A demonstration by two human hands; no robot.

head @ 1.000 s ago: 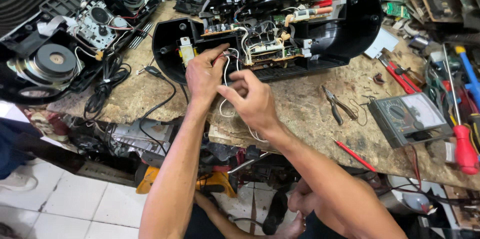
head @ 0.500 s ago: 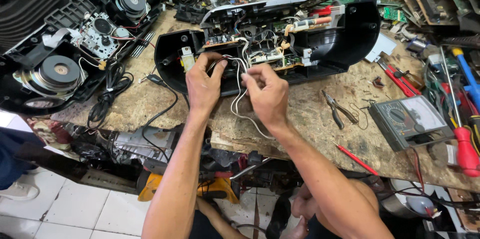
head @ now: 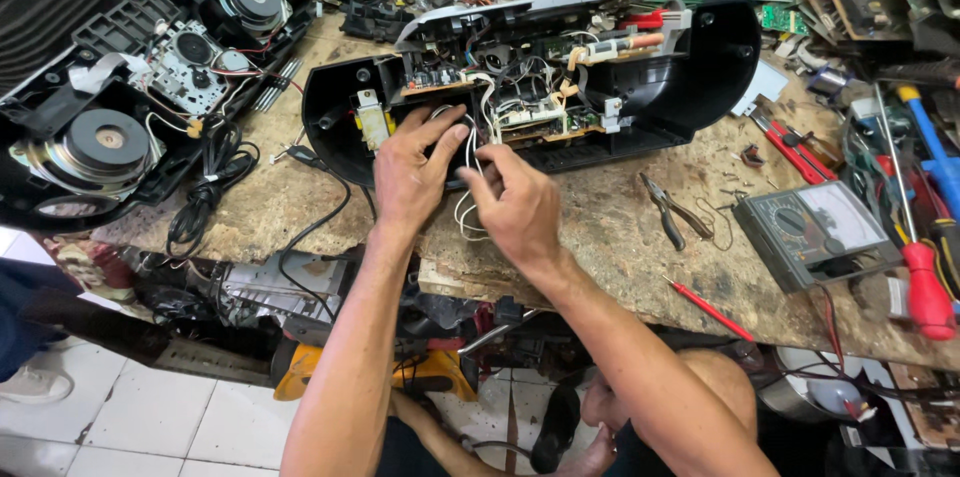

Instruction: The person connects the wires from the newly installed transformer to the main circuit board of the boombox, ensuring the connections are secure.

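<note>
An opened black radio-cassette casing (head: 690, 67) lies on the wooden workbench (head: 600, 237), its circuit boards and wiring exposed. My left hand (head: 410, 172) rests on the casing's lower left part, fingers reaching into the wiring. My right hand (head: 515, 202) sits just to its right and pinches a bundle of white wires (head: 468, 212) that loops down from the boards over the bench edge. The fingertips of both hands meet at the wires.
The casing's front half with two speakers (head: 105, 142) and a tape mechanism lies at the left, beside a coiled black cable (head: 205, 197). Pliers (head: 665, 207), a grey analogue multimeter (head: 815, 232), a red probe (head: 705, 307) and red-handled screwdrivers (head: 925, 287) lie at the right.
Both hands have stayed at the wires below the boards. The right hand has dropped slightly and the wire loop hangs shorter between the hands. The camera has shifted a little.
</note>
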